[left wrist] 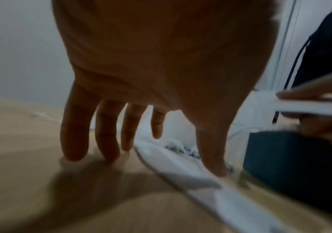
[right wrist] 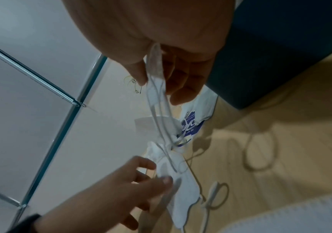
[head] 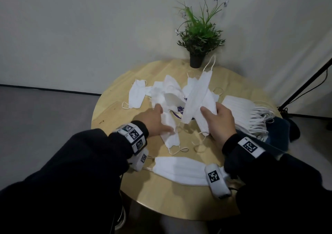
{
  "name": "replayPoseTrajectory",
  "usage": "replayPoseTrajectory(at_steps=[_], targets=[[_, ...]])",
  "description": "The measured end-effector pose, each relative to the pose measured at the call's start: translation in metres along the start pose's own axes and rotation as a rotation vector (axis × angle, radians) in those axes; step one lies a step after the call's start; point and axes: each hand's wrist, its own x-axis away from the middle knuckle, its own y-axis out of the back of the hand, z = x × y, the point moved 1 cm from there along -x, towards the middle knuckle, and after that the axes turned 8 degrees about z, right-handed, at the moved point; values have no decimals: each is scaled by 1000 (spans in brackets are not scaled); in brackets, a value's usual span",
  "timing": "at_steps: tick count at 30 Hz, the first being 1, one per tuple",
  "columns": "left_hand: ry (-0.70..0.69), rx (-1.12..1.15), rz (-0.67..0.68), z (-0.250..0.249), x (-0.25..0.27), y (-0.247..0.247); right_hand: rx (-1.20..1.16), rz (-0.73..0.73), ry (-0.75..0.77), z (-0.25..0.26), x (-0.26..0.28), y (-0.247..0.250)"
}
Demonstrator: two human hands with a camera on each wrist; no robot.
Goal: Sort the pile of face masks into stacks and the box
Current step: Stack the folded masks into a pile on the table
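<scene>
A loose pile of white face masks point(head: 161, 93) lies in the middle of the round wooden table point(head: 115, 97). My right hand point(head: 212, 111) pinches a long pleated mask point(head: 196, 93) between thumb and fingers and holds it tilted above the pile; the right wrist view shows this mask point(right wrist: 155, 88) edge-on. My left hand point(head: 158, 119) is open, fingers straight, and its thumb touches a folded mask point(head: 169, 135) lying flat in front of the pile. A stack of pleated masks point(head: 240, 108) sits at the right, beside a dark blue box point(head: 276, 131). A stack of folded masks point(head: 179, 169) lies at the near edge.
A potted plant point(head: 199, 36) stands at the table's far edge against the wall. A purple-printed wrapper point(head: 179, 110) lies under the pile. A black stand leg point(head: 309, 83) slants down at the right. Bare wood shows left of the pile.
</scene>
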Motion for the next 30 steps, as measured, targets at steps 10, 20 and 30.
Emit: replayPoseTrajectory(at_steps=[10, 20, 30], targets=[[117, -48, 87, 17, -12, 6, 11, -1, 28, -1, 3, 14], [108, -22, 62, 29, -15, 0, -140, 69, -12, 0, 3, 9], [83, 92, -382, 27, 22, 82, -161, 264, -66, 1, 9, 7]])
